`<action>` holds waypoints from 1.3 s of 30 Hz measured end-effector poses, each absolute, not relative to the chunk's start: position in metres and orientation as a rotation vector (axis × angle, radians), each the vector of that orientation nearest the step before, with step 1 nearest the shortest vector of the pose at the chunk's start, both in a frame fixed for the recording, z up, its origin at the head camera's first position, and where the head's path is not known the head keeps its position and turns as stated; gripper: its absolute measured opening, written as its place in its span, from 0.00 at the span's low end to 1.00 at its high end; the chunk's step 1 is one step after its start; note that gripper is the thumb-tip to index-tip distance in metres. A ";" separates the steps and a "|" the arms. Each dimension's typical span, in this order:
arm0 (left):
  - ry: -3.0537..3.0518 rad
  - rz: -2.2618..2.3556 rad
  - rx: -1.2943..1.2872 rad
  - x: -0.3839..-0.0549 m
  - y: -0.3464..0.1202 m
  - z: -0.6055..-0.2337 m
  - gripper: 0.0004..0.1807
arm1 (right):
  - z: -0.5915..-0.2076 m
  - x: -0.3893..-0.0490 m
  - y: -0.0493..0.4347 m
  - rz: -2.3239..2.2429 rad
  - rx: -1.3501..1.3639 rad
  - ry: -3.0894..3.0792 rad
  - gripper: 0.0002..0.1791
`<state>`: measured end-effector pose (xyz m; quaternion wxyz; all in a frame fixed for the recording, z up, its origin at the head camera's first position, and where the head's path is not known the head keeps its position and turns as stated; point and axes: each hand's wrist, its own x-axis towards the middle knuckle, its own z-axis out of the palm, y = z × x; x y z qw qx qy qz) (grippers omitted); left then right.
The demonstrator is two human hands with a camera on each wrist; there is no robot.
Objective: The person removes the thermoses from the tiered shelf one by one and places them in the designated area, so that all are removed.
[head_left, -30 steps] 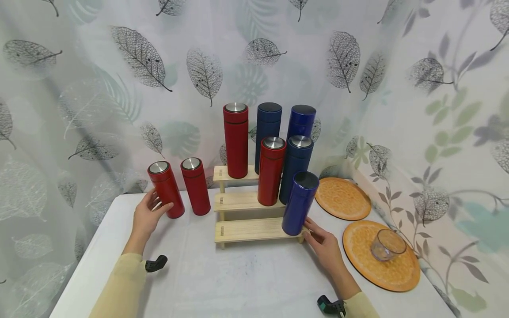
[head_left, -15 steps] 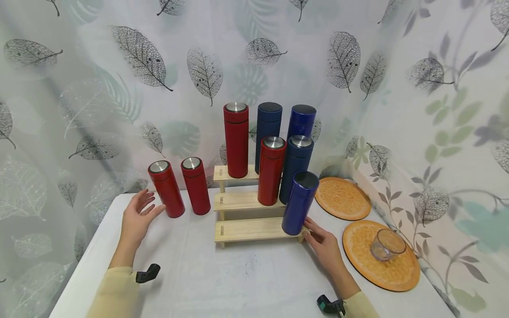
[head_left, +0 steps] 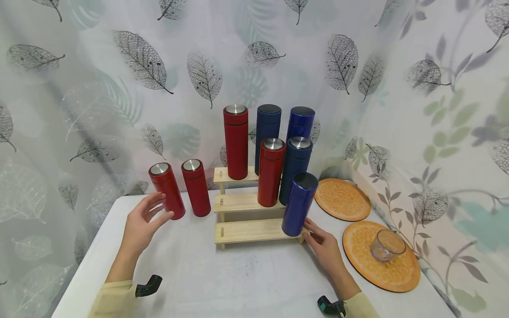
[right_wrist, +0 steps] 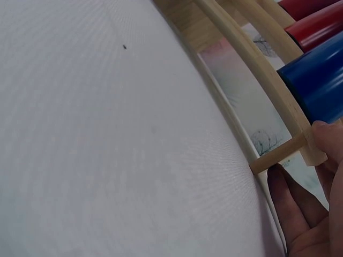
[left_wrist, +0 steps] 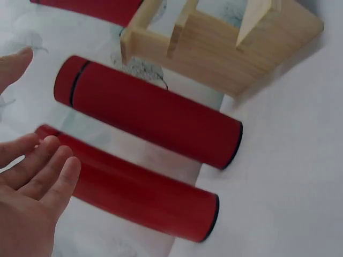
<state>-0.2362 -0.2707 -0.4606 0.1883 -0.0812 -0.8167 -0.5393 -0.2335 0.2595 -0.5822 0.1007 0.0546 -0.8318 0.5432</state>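
My left hand [head_left: 145, 221], fingers spread and thumb apart, hovers just in front of the left red thermos [head_left: 169, 194]. In the left wrist view its fingertips [left_wrist: 69, 168] overlap that thermos's upper part. Another red thermos [head_left: 196, 190] stands upright to its right on the table. My right hand [head_left: 324, 247] grips the right end of the lowest step of a three-step wooden rack [head_left: 246, 229], thumb at the step's end and fingers by the leg. Right above it, a shiny blue thermos [head_left: 298, 207] stands on that step.
Higher steps bear a tall red thermos [head_left: 236, 145], a shorter red one [head_left: 271, 176], navy ones [head_left: 296, 172] and a blue one [head_left: 301, 121] at the back. Two round orange mats [head_left: 343, 198] lie at right, the nearer under a clear glass [head_left: 386, 246]. A leaf-patterned curtain hangs behind.
My left hand has let go of the left red thermos, drawn back toward me, then moved slightly right again. The right hand has stayed on the rack.
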 end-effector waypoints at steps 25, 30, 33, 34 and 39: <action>-2.349 -1.676 -0.521 -0.226 -0.160 -0.467 0.39 | -0.582 -0.234 0.258 1.546 0.133 -2.490 0.24; -2.327 -1.696 -0.587 -0.226 -0.146 -0.465 0.38 | -0.581 -0.233 0.258 1.550 0.137 -2.493 0.24; -2.319 -1.712 -0.602 -0.226 -0.140 -0.466 0.38 | -0.580 -0.233 0.258 1.562 0.154 -2.483 0.24; -2.319 -1.722 -0.603 -0.226 -0.138 -0.466 0.38 | -0.580 -0.233 0.257 1.560 0.162 -2.478 0.23; -2.312 -1.786 -0.632 -0.226 -0.126 -0.465 0.37 | -0.580 -0.232 0.257 1.553 0.172 -2.462 0.22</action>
